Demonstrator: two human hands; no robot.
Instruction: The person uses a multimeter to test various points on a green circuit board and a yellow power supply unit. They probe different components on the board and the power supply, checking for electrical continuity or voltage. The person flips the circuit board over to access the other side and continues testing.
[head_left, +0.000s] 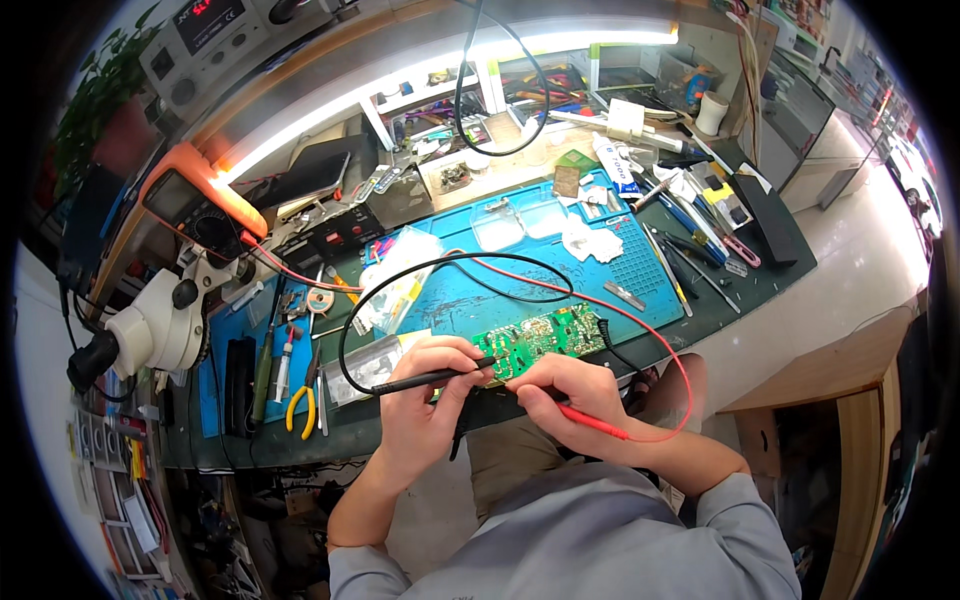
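From the wearer's head, a wide fisheye view looks down and forward over the nearby left hand (425,405), right hand (575,398) and workbench (342,432), its dark rim perhaps too warped to judge.

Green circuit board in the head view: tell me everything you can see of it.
The circuit board is green, longish and roughly rectangular, crowded with small silvery and pale spots, probably solder joints and components. It slants slightly, its right end farther from the person, near the front of the blue mat. A black cord shows at its right end. The left hand points a black probe at its left end; the right hand holds a red probe by the near edge. Actual tip contact is unclear.
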